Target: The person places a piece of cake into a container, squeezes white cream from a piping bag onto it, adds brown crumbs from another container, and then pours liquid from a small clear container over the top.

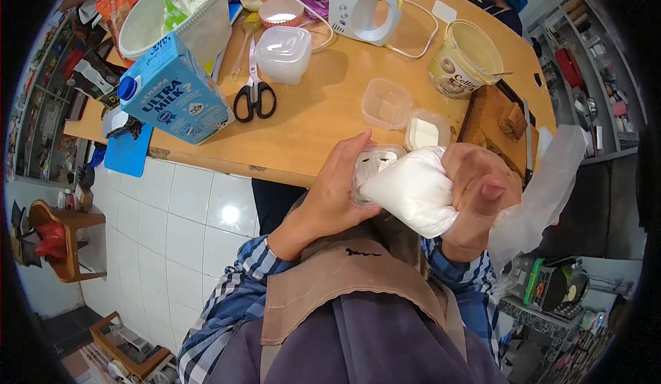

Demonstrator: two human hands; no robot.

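With my left hand [329, 190] I grip a small clear plastic container [372, 162], my fingers wrapped round its side near the table's front edge. White cream shows inside it. My right hand [482, 191] is closed round a full piping bag [413, 188] of white cream. The bag's narrow end points left into the container, and its loose clear top hangs out to the right of my hand. Just beyond stand a second clear container [427, 131] with a white layer in it and another open clear container [387, 103].
On the wooden table [330, 88] stand a blue milk carton [177, 91], black-handled scissors [255, 91], a frosted container [283, 54], a white mixing bowl [206, 23] with a green spatula [169, 5], a hand mixer [365, 5], a tub [463, 57] and brown cake [490, 122] beside a knife [529, 143].
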